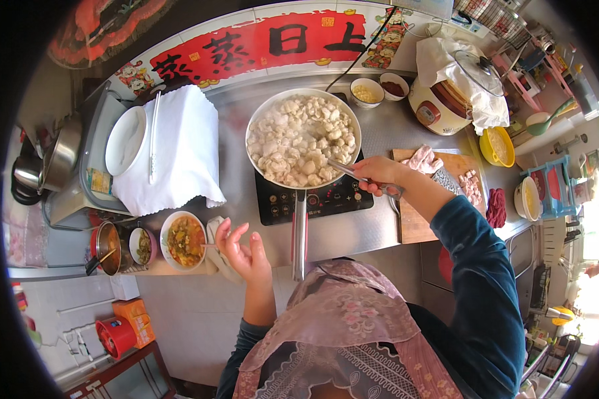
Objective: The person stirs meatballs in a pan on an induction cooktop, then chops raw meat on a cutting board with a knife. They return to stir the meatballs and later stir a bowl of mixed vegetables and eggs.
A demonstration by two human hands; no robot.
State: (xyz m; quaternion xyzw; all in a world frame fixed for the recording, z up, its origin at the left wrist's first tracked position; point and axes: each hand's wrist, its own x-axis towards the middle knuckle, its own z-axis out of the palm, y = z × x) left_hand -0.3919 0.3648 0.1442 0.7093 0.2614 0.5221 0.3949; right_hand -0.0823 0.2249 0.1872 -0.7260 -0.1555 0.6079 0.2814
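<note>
My right hand (pixel 382 172) grips the handle of a metal cooking utensil (pixel 342 168), whose far end is buried in pale, chopped meat pieces (pixel 299 134). They fill a white-rimmed frying pan (pixel 248 142) on a black induction cooker (pixel 274 204). Steam rises from the pan, and its metal handle (pixel 299 234) points toward me. My left hand (pixel 247 254) is raised with fingers apart, holding nothing. It hovers left of the pan handle, near a folded cloth (pixel 214 249) and a bowl (pixel 163 239) of red-yellow soupy food.
Right of the cooker lie a wooden cutting board (pixel 414 224), a patterned cleaver blade (pixel 447 179) and raw meat cubes (pixel 471 187). Behind stand two small bowls (pixel 365 103) and a rice cooker (pixel 432 112). At left, chopsticks (pixel 153 144) and a white plate (pixel 125 139) rest on a white cloth (pixel 187 144).
</note>
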